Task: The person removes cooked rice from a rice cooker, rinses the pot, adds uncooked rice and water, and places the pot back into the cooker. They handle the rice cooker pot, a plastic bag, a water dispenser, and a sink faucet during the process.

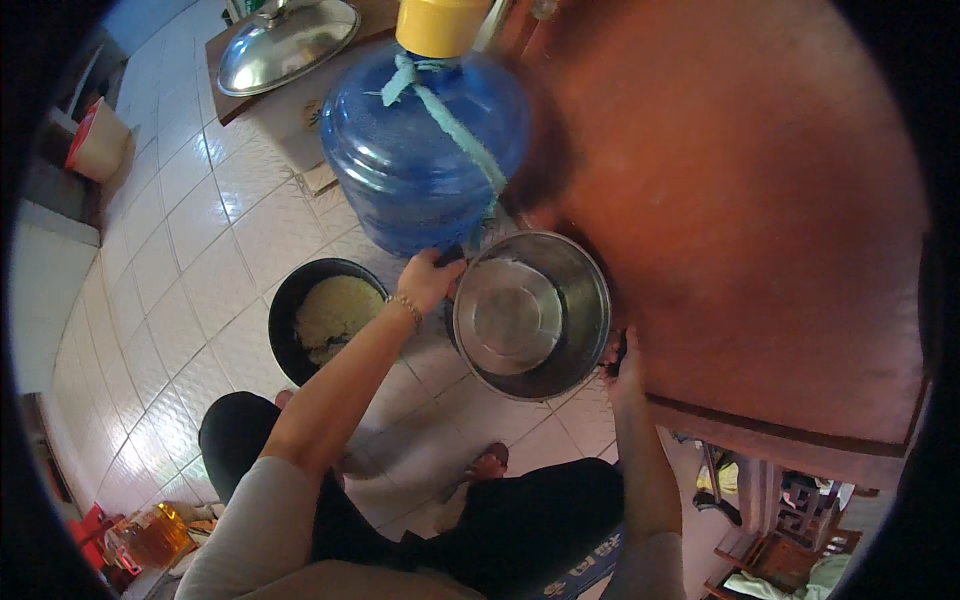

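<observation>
Both my hands hold a stainless steel pot (585, 315) by its dark side handles, above the tiled floor. My left hand (426, 281) grips the left handle, and my right hand (628, 360) has hold of the right one, partly hidden by the fingers. The pot's mouth faces up, showing a shiny inside; whether it holds clear liquid I cannot tell. Left of it, a black round pot (281, 322) rests on the floor with a pale, grainy mass (341, 304) inside. My left forearm covers part of that black pot.
A large blue water jug (420, 165) with a yellow cap (439, 26) stands just beyond the steel pot. Close on the right is a reddish-brown wooden tabletop (750, 225). A metal lid (289, 49) lies at upper left; an oil bottle (154, 536) is at lower left.
</observation>
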The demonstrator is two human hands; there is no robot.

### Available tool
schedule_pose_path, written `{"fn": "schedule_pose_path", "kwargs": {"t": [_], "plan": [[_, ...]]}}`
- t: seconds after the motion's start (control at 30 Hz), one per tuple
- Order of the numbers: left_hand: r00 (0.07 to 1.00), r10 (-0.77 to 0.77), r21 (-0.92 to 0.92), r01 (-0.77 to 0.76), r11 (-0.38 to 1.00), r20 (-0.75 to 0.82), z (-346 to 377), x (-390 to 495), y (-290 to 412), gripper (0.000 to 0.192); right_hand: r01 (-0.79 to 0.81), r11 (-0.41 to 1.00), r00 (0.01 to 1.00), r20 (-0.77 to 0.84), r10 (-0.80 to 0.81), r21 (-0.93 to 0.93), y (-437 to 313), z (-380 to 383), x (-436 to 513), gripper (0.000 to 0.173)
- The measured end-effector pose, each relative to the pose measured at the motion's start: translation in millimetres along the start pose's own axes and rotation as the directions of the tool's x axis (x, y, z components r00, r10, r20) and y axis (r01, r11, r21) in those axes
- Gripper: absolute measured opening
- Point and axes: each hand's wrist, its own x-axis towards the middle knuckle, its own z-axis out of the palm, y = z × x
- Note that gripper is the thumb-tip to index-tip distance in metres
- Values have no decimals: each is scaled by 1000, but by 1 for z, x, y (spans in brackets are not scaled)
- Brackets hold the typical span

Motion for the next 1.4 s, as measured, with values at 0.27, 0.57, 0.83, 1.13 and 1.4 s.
{"fn": "schedule_pose_path", "kwargs": {"t": [0.27, 0.57, 0.83, 1.13, 1.4], "plan": [[974, -219, -79, 223, 972, 50, -15, -97, 2, 34, 17, 978, 999, -30, -24, -207, -40, 14, -33, 44], [920, -376, -222, 392, 893, 110, -5, -199, -16, 44, 183, 796, 978, 23, -209, -577, -75, 40, -40, 52], [867, -496, -417, 467, 780, 44, 5, -241, -23, 47, 330, 688, 944, 215, -251, -647, -85, 66, -44, 50], [801, -594, -596, 511, 620, 69, -4, -285, -20, 42, 418, 544, 908, 356, -222, -727, -92, 118, -78, 48], [784, -603, -661, 532, 529, 148, -18, -307, -29, 44, 453, 424, 891, 415, -184, -784, -91, 160, -106, 49]]}}
